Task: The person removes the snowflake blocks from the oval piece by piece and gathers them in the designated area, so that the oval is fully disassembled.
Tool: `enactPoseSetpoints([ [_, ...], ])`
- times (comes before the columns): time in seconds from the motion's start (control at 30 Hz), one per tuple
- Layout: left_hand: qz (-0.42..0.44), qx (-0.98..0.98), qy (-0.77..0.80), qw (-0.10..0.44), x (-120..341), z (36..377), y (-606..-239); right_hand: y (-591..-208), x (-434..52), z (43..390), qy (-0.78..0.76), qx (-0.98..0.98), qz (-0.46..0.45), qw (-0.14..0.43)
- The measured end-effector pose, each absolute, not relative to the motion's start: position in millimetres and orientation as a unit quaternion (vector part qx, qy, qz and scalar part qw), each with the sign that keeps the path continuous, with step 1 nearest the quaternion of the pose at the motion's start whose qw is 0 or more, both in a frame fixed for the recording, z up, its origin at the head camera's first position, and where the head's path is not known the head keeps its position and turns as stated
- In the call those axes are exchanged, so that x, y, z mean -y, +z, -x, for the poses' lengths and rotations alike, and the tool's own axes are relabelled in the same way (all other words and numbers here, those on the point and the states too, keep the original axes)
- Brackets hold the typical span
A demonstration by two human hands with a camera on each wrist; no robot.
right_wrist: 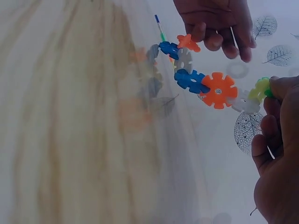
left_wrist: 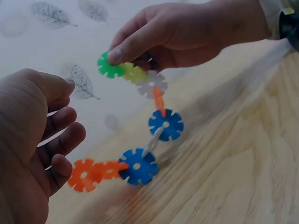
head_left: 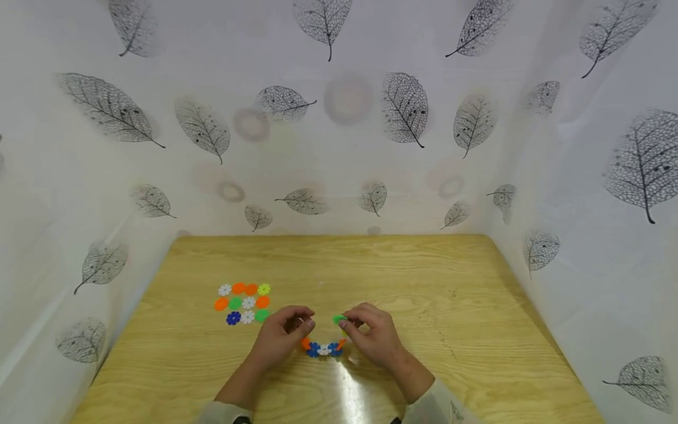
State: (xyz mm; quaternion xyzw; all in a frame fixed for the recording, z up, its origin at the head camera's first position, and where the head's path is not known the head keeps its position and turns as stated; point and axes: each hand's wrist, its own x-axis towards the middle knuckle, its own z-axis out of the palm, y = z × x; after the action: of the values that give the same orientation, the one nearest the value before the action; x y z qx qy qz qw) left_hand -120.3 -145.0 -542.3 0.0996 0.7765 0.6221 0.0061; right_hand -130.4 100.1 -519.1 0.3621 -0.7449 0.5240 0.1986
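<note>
A chain of plastic snowflake discs [head_left: 323, 348] curves between my hands near the table's front edge. My right hand [head_left: 346, 323] pinches its green end disc [left_wrist: 109, 65] between thumb and forefinger and holds that end up. From there the chain [left_wrist: 163, 123] runs down through yellow, white, orange and blue discs to an orange end disc [left_wrist: 84, 175]. My left hand [left_wrist: 70, 121] hovers beside that orange end with loosely curled fingers and holds nothing. In the right wrist view the left hand [right_wrist: 219, 42] is just above the orange end disc [right_wrist: 188, 43].
Several loose discs [head_left: 243, 303] in white, orange, green, yellow and blue lie in rows on the wooden table [head_left: 424, 277], to the left of my hands. White leaf-patterned curtains [head_left: 339, 147] enclose the table at the back and on both sides.
</note>
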Motion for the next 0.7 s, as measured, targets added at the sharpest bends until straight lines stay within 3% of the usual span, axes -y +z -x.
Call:
enactPoseSetpoints([
  [0.27,-0.149,-0.767,0.623,0.028,124,120,-542,-521,-100,130,0.524,0.741,-0.373,0.191],
  [0.7,-0.126,-0.78,0.612,0.011,110,122,-536,-549,-105,144,0.518,0.741,-0.381,0.192],
])
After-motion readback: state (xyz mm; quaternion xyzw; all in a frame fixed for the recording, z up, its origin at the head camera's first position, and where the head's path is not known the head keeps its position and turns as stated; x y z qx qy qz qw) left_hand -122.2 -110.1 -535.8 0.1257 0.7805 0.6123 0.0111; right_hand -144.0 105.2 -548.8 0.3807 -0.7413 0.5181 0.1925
